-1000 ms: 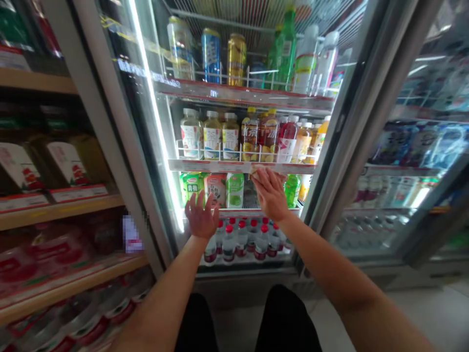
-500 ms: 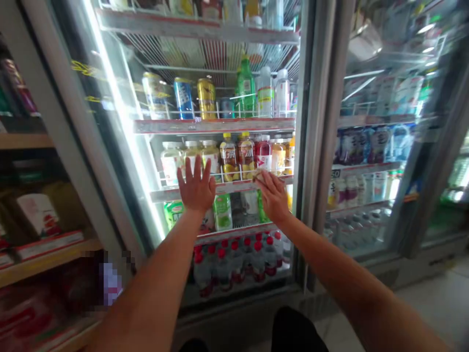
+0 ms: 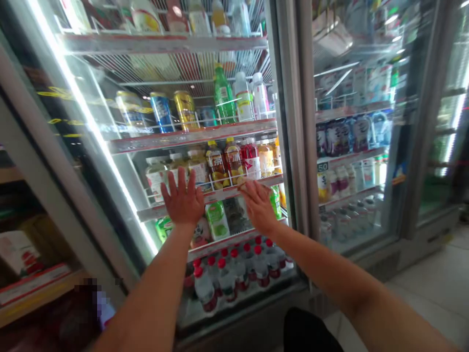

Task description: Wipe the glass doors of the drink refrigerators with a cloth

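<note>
One wooden shelf [image 3: 42, 299] is jutting in at the near left, a red-edged price strip [image 3: 34, 285] running along its front. To its right, a bright light strip [image 3: 94, 126] is slanting down the left side of the cooler. The left hand [image 3: 183, 203] is reaching up before the middle shelf, fingers spread apart and holding nothing; whether its palm is touching glass, I cannot tell. Behind it, pale-capped bottles [image 3: 156, 171] are standing partly hidden. Farther up, a blue can [image 3: 161, 113] and a gold can [image 3: 185, 110] are sitting side by side on the shelf above. Between the hands, yellow-capped bottles [image 3: 217, 166] are standing on the far side of a white wire rail, and a green carton [image 3: 217, 221] is leaning slightly below them. Lower down, red-capped bottles [image 3: 205, 286] are crowding the bottom. The right hand [image 3: 259, 205] is bending over a tan cloth [image 3: 241, 184], fingers pressed together on it; the cloth is lying at the middle shelf's edge in view, mostly hidden, with a bit showing past the fingertips. Rightward, a metal frame [image 3: 302, 122] is rising, and dark-labelled bottles [image 3: 335, 134] are filling part of the next cooler. A black-clad knee [image 3: 308, 332] is poking up at the near right
</note>
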Demonstrator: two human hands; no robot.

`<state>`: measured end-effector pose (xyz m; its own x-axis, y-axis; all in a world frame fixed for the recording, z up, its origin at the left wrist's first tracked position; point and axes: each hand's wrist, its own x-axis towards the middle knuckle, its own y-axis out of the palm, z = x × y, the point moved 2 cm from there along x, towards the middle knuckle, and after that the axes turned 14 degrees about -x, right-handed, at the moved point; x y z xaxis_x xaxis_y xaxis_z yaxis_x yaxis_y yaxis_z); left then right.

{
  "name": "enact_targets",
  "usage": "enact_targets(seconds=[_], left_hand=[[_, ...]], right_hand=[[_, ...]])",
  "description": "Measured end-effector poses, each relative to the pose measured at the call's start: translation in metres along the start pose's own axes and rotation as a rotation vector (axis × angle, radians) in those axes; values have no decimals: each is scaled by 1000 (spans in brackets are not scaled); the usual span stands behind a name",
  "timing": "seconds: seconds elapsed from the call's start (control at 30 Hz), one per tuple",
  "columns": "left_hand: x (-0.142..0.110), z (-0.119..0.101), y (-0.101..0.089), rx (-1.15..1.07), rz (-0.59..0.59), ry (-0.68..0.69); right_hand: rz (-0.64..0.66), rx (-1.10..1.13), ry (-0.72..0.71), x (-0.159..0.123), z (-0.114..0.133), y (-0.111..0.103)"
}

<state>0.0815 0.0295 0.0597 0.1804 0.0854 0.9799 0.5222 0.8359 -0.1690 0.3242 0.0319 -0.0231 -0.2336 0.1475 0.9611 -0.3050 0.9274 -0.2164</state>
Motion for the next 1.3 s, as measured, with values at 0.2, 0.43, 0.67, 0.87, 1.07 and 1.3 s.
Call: enact_targets(seconds=[0.2, 0.43, 0.67, 0.87, 1.07, 1.3], left_hand=[[2, -4, -2, 22, 18, -37], [4, -8, -4, 11, 32, -81], [3, -6, -3, 12, 16, -53], [5, -8, -5, -2, 14, -69], [4, -8, -5, -21, 11, -81], [3, -6, -4, 6, 9, -65]], right_hand=[[83, 51, -461, 15, 14, -1], [-64, 8, -45, 46, 8, 1], [-1, -63, -217, 91, -9, -6], [-141, -73, 257, 184, -35, -15], [-162, -48, -56, 202, -23, -11], [-239, 30, 60, 180, -27, 0]])
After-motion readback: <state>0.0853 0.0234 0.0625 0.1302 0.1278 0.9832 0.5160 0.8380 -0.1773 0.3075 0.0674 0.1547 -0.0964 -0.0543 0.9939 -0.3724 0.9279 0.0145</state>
